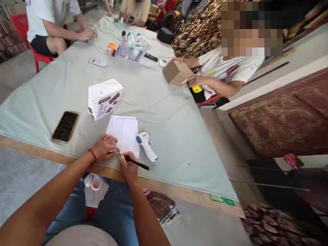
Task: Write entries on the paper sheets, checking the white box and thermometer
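My left hand (104, 147) lies flat on the near left corner of a printed white sheet of paper (124, 131) at the table's front edge. My right hand (128, 165) grips a black pen (137, 163), its tip at the sheet's lower edge. A white and blue infrared thermometer (146, 145) lies just right of the paper. Behind the sheet stands a white box with brown labels (104, 98).
A phone (65, 125) lies to the left on the pale green tablecloth (169, 116). Farther back are a remote (97, 62), a clear bowl of small bottles (134, 46) and an orange item (112, 49). A person at right holds a cardboard box (176, 72); others sit at the far end.
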The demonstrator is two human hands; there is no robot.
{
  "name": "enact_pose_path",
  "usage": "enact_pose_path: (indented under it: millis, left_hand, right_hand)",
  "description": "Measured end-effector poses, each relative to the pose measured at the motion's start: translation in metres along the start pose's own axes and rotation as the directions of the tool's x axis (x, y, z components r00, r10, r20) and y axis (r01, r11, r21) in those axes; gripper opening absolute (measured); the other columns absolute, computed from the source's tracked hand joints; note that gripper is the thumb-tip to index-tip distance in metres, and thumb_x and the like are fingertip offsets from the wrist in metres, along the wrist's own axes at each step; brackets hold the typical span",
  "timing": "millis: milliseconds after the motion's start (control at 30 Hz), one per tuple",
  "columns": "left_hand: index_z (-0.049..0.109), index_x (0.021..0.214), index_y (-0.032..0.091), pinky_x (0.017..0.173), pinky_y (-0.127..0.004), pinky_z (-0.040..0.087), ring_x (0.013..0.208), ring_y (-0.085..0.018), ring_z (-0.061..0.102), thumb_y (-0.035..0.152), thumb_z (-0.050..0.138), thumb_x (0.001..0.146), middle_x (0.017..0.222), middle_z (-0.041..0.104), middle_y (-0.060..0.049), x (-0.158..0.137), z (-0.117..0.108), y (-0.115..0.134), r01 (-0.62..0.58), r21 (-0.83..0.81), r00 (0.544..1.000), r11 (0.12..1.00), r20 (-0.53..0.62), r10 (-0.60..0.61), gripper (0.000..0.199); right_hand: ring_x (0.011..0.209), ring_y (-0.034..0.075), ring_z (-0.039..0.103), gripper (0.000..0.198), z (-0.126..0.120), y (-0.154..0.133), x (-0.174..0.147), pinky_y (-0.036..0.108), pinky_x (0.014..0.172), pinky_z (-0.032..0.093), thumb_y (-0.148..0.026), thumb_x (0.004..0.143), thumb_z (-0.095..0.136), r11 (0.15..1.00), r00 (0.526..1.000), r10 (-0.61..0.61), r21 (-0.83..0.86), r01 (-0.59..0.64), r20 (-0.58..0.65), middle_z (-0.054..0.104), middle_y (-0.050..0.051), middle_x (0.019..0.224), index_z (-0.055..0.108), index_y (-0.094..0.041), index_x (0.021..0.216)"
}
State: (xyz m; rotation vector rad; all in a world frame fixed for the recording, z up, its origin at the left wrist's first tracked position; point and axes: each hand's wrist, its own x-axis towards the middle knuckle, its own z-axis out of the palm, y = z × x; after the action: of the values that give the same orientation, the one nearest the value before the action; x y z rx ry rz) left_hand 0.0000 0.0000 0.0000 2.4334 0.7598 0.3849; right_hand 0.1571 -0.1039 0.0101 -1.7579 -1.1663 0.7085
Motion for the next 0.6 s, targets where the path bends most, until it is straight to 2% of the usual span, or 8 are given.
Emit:
enact_pose_path:
  millis: [433, 600]
  left_hand:
    - [0.074, 0.104, 0.035, 0.112, -0.045, 0.032, 0.122, -0.021, 0.047, 0.032, 0.058, 0.089, 0.125, 0.056, -0.005, 0.0003, -0.0002, -0.001, 0.002, -0.026, 1.0, 1.0, -0.012, -0.002, 0.022]
    - [0.074, 0.104, 0.035, 0.112, -0.045, 0.031, 0.122, -0.022, 0.047, 0.033, 0.057, 0.09, 0.125, 0.056, -0.005, 0.0004, -0.0004, -0.0012, 0.0, -0.028, 1.0, 1.0, -0.008, -0.001, 0.022]
  right_hand:
    - [0.059, 0.011, 0.045, 0.024, 0.0012, -0.0051, 0.0001, 0.023, 0.059, 0.039, -0.038, 0.079, 0.055, 0.999, 0.997, 0.037, 0.014, -0.036, -0.063, 0.051, -0.002, 0.061, 0.052, -0.016, 0.068]
    - [0.057, 0.01, 0.043, 0.024, 0.0013, -0.0049, 0.0009, 0.023, 0.058, 0.038, -0.038, 0.078, 0.054, 1.0, 0.999, 0.03, 0.009, -0.03, -0.04, 0.05, -0.002, 0.06, 0.051, -0.016, 0.066]
